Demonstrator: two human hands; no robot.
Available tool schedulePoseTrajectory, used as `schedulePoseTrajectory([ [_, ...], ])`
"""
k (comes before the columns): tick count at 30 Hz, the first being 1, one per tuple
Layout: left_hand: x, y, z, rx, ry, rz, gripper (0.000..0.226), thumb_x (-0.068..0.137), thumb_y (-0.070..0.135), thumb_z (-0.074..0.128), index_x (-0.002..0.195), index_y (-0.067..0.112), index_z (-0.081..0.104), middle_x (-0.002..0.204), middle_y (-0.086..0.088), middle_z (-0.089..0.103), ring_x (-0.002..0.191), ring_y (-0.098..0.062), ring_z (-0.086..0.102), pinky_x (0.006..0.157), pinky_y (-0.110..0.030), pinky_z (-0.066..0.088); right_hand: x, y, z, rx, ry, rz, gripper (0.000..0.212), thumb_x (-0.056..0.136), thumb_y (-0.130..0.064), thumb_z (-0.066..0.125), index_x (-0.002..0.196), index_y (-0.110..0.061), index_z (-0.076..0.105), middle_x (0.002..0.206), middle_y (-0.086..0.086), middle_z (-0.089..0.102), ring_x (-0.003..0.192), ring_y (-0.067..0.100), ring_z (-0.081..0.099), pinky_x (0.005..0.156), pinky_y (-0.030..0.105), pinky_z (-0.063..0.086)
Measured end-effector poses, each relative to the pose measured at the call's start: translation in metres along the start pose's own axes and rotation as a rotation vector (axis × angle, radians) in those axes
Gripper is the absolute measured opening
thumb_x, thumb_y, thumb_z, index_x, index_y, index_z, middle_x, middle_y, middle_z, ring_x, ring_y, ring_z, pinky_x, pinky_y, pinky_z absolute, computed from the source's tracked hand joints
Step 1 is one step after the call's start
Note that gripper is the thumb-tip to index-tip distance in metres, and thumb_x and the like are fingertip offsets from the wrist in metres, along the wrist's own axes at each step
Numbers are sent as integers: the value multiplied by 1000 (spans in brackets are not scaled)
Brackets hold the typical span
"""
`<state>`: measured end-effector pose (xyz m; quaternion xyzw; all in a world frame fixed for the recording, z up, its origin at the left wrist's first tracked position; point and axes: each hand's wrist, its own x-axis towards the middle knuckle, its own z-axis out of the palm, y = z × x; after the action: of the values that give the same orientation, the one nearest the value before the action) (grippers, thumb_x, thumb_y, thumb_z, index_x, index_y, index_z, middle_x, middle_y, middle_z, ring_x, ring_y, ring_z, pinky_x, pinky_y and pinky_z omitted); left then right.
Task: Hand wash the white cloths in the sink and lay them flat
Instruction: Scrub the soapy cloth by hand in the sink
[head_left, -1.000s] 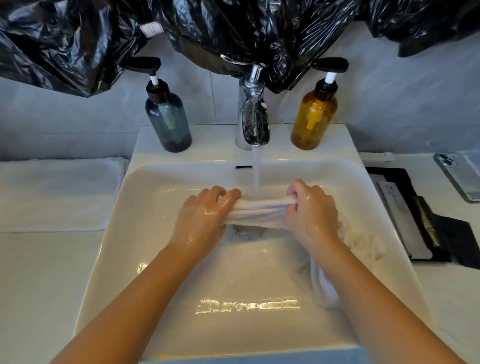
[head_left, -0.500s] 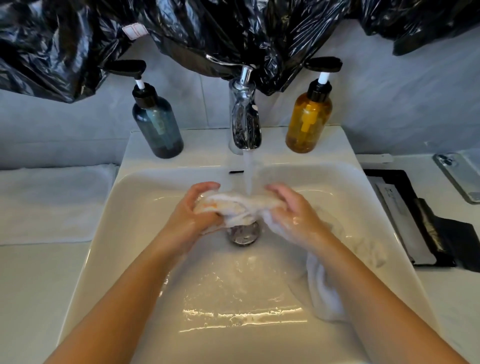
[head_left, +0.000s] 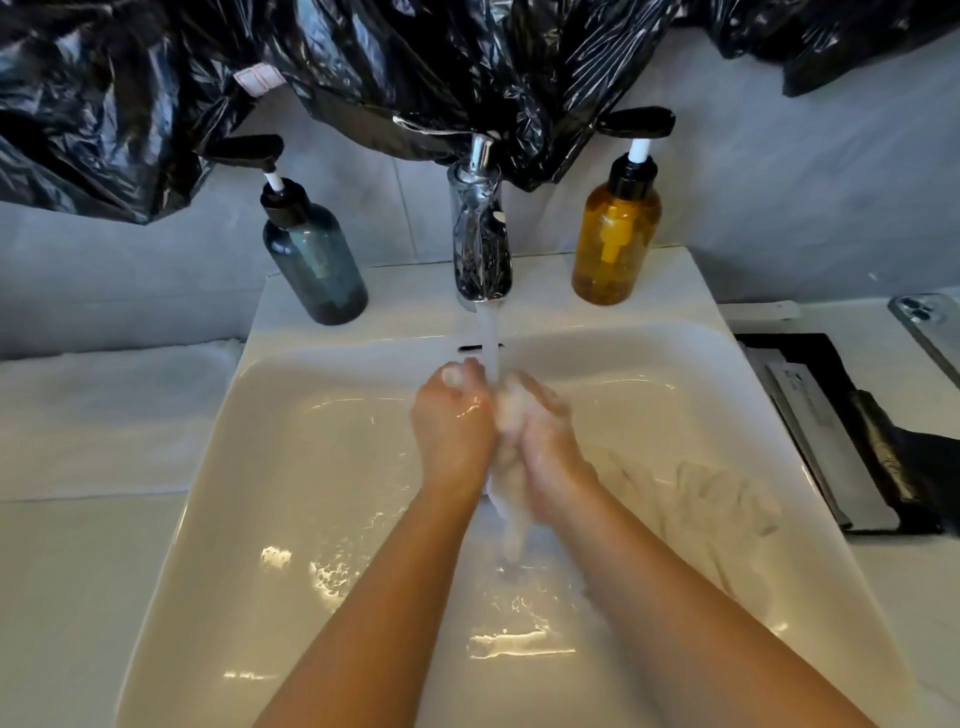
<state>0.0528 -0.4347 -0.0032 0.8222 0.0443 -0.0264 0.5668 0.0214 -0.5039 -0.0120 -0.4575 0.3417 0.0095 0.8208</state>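
While hands (head_left: 451, 431) squeeze one cloth (head_left: 510, 517), another cloth (head_left: 717, 512) seemingly hugs the sink wall (head_left: 756, 400).

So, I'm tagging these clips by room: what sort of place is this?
Probably a bathroom: white sink, running chrome tap, a blue pump bottle and an amber pump bottle on its back ledge.

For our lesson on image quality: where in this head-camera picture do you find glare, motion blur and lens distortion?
Head view, glare: bright patches on the wet sink floor. Head view, blur: left hand, right hand and the white cloth between them smear. Head view, distortion: the wide lens bows the sink rim; the amber bottle looks sharp.
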Motion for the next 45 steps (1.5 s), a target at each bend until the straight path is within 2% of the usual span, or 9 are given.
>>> schedulePoseTrajectory([
  [4, 17, -9, -5, -29, -40, -74, 14, 96, 21, 49, 85, 18, 57, 85, -6, 63, 82, -28, 58, 73, -37, 48, 1, 4, -6, -80, 76, -30, 23, 80, -41, 62, 78, -20, 72, 73, 8, 67, 67, 26, 65, 67, 32, 53],
  [8, -20, -12, -22, -139, -71, 111, 16, 83, 21, 51, 92, 25, 63, 90, 8, 65, 82, -15, 61, 75, -34, 51, 1, 7, -6, 186, -38, 174, 74, 60, -64, 74, 121, -21, 68, 123, 20, 69, 101, 37, 70, 84, 47, 56],
  [12, -37, 5, 1, 50, -2, 230, 19, 88, 34, 53, 82, 18, 61, 87, 1, 61, 78, -3, 59, 71, -21, 49, -2, 8, -6, 158, -92, 82, 22, 101, -38, 53, 99, -19, 63, 100, 9, 66, 86, 17, 65, 75, 27, 52],
  [20, 12, 3, -13, 13, -97, -192, 17, 97, 14, 43, 96, 15, 60, 90, -7, 60, 70, -17, 54, 58, -27, 41, -4, 7, -5, 45, 37, 6, 22, 90, -31, 56, 93, -12, 66, 73, 14, 59, 53, 23, 55, 48, 25, 43],
  [23, -25, 0, -20, -79, -169, -62, 16, 95, 22, 46, 88, 19, 60, 75, -4, 60, 59, -6, 58, 52, -22, 48, -2, 7, -5, 259, -10, 133, 40, 87, -49, 57, 109, -15, 64, 92, 20, 62, 70, 30, 59, 56, 35, 47],
  [27, -36, 10, 0, 132, 7, 193, 26, 93, 40, 50, 86, 17, 61, 84, -3, 65, 77, -15, 63, 68, -31, 52, 3, 14, -5, 259, 4, -3, 10, 98, -27, 58, 91, -24, 64, 92, 2, 71, 94, 27, 71, 70, 28, 56],
  [33, 19, -2, -7, 198, 14, 0, 24, 100, 20, 42, 82, 12, 55, 75, -3, 57, 76, -27, 54, 64, -32, 40, -11, 5, -2, 66, 49, -10, 18, 94, -19, 56, 78, -14, 62, 61, 5, 53, 52, 16, 54, 46, 21, 42],
  [38, -33, 0, -14, -113, -72, 123, 14, 85, 30, 49, 72, 30, 51, 81, -4, 54, 72, -15, 53, 62, -25, 42, -9, 6, 0, 300, 106, 10, 15, 88, -42, 63, 83, -30, 69, 104, 22, 70, 93, 35, 72, 77, 42, 58],
  [45, 2, 13, 8, 95, -28, 113, 26, 102, 17, 43, 79, 12, 54, 74, -1, 57, 66, -11, 52, 63, -27, 44, -16, 4, -1, 228, 33, 91, 13, 89, -22, 53, 84, -14, 62, 78, 16, 60, 74, 26, 63, 70, 31, 50],
])
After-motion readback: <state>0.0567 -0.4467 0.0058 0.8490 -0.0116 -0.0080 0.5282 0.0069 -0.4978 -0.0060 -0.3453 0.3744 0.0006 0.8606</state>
